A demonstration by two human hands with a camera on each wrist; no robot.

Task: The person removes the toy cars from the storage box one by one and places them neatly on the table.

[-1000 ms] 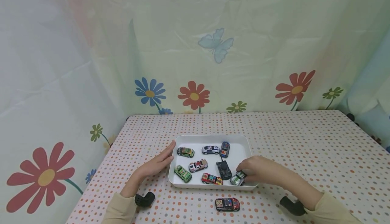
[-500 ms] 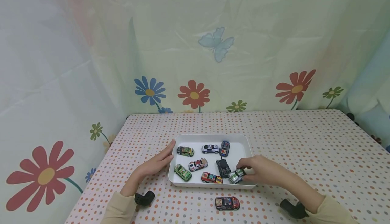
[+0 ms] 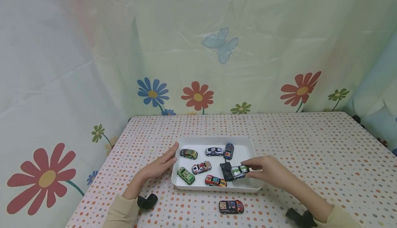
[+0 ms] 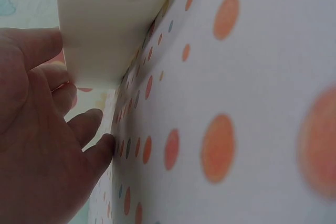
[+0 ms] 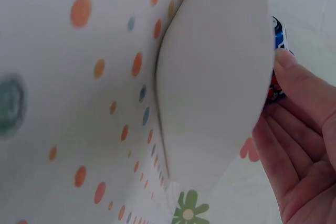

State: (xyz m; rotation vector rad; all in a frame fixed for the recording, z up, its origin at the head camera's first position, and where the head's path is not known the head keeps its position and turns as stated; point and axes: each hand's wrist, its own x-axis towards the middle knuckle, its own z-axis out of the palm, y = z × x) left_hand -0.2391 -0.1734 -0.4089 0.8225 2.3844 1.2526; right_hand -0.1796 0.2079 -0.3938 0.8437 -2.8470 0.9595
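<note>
My right hand (image 3: pixel 269 170) pinches a green-and-silver toy car (image 3: pixel 239 171) between thumb and fingers, at the right part of a white tray (image 3: pixel 248 145). The car's left end lies against or over a black toy car (image 3: pixel 227 171); I cannot tell which. In the right wrist view, a toy car with blue and red markings (image 5: pixel 278 38) shows at the thumb tip, partly hidden by the tray's wall. My left hand (image 3: pixel 158 166) rests with extended fingers along the tray's left side. The left wrist view has its fingers touching the tray wall (image 4: pixel 105 30).
Several other toy cars lie in the tray, among them a red-and-yellow one (image 3: pixel 215 180) and a bright green one (image 3: pixel 186 175). A dark red toy car (image 3: pixel 231 207) sits on the dotted tablecloth (image 3: pixel 297 135) before the tray. A flowered curtain hangs behind.
My right hand has raised the green-and-silver car slightly and shifted it up and left in the head view, toward the black car. My left hand stays in place.
</note>
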